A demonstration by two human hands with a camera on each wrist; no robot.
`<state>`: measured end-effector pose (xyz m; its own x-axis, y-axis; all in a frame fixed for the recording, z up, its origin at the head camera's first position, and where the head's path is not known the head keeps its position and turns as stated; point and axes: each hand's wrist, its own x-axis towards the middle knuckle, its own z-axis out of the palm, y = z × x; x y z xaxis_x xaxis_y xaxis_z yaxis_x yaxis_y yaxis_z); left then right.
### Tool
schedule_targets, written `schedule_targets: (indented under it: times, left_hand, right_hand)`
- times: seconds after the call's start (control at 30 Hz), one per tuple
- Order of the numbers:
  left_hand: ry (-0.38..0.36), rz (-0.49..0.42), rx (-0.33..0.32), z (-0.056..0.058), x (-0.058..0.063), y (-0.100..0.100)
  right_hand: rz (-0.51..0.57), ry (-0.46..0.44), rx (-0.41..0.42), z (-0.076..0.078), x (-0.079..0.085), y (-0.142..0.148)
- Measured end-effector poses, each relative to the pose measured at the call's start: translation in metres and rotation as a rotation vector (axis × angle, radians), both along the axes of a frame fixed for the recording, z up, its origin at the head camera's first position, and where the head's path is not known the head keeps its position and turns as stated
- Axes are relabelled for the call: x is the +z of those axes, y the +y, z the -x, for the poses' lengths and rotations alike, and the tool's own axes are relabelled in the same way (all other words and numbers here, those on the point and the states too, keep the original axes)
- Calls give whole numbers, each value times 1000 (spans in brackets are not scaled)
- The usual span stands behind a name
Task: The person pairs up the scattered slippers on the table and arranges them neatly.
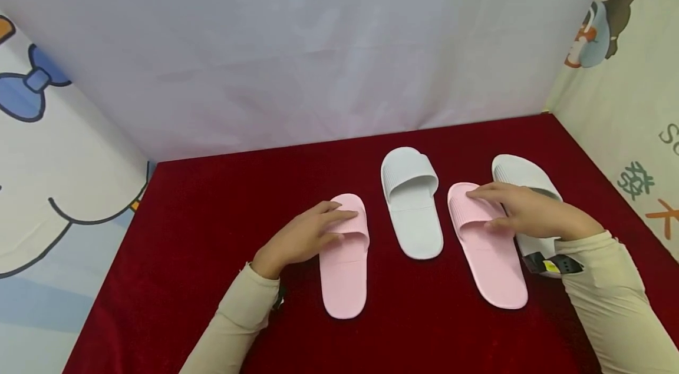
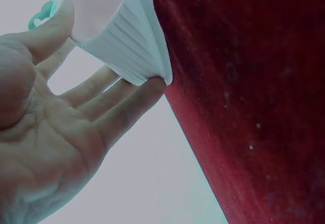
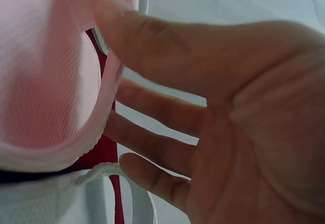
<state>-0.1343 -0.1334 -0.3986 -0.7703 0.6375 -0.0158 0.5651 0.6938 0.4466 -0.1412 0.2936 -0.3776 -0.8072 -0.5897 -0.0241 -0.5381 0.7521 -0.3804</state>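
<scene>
My left hand [image 1: 297, 238] reaches over the left pink slipper [image 1: 343, 285], its fingertips on the ribbed strap. Seen from the left wrist, the fingers lie fairly straight along the strap [image 2: 127, 43], with the thumb by its opening. On the other side, my right hand [image 1: 538, 212] lies across the strap of the right pink slipper [image 1: 495, 271], index finger stretched toward the toe. In the right wrist view the thumb touches the edge of that pink strap [image 3: 56, 97], while the other fingers extend loosely beside it. Both pink slippers lie flat, toes away from me.
Between the pink pair lies a white slipper [image 1: 416, 229]. Another white slipper [image 1: 517, 171] sits at the right, partly covered by my right hand and sleeve. All rest on a dark red cloth [image 1: 239, 185] before a pale back curtain [image 1: 318, 68]; printed side walls flank it.
</scene>
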Motion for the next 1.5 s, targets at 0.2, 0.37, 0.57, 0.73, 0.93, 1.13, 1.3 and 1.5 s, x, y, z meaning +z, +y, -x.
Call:
schedule_targets:
  times: [0.2,0.37,0.57,0.73,0.93,1.13,1.3,1.5]
  left_hand:
    - [-53,-20,59,-2,1,-7]
    - [-47,-59,87,-3,0,-8]
    - [-16,-84,112,-4,0,-8]
    - [0,-109,120,-4,-1,-7]
    - [5,-114,107,-6,1,-5]
    - [12,-120,106,-8,4,-3]
    - [21,-118,93,-10,5,1]
    - [32,-115,76,-13,3,5]
  right_hand:
    - [-20,-22,-20,-2,3,1]
    - [-20,-23,-24,-3,4,0]
    - [2,-17,-28,-5,6,0]
    - [-3,10,-22,-7,7,-2]
    - [-14,16,-15,-10,12,-6]
    - [3,47,22,-12,14,-12]
    - [43,56,63,-14,13,-17]
    - [95,81,120,-14,9,-27]
